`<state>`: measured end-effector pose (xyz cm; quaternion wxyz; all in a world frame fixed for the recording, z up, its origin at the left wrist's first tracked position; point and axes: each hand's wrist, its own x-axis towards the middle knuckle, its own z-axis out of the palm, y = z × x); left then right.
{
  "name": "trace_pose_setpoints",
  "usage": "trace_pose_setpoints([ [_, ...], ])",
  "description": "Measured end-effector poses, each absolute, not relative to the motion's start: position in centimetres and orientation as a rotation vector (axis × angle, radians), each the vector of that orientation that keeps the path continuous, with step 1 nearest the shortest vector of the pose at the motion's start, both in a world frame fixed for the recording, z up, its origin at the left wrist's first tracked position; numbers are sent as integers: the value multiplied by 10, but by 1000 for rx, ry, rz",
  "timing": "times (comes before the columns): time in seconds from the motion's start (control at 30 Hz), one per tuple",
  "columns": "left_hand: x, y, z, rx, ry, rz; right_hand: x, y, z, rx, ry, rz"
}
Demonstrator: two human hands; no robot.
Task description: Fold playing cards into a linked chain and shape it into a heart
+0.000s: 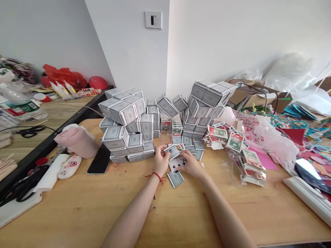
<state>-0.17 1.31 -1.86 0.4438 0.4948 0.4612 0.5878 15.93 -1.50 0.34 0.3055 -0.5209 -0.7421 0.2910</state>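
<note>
My left hand, with a red string at the wrist, pinches a small playing card with a grey patterned back. My right hand is curled around a face-up card with black spade pips, right next to the left hand. Both hands meet over the wooden table at its middle. One grey-backed card lies flat on the table just below them. Behind the hands rises a stacked wall of cubes built from folded grey-backed cards.
A black phone, a pink cup on its side and scissors lie at the left. Card packs in plastic and a pink bag sit at the right, with craft clutter and a cardboard box beyond.
</note>
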Motion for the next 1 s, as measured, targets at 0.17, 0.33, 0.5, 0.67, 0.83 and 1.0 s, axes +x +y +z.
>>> trace_pose_setpoints([
  [0.17, -5, 14, -15, 1253, 1170, 1446, 158, -22, 11, -1381, -2127, 740],
  [0.33, -5, 16, -19, 1302, 1146, 1422, 160, -25, 14, -1353, -2148, 715],
  [0.5, -5, 16, -22, 1280, 1113, 1414, 157, -27, 12, -1346, -2153, 632],
  [0.67, -5, 15, -22, 1279, 1104, 1437, 157, -27, 12, -1337, -2200, 599],
  [0.83, -6, 14, -20, 1283, 1132, 1439, 157, -27, 10, -1346, -2195, 583],
  [1.0, -6, 12, -15, 1368, 1171, 1386, 151, -30, 7, -1364, -2157, 504],
])
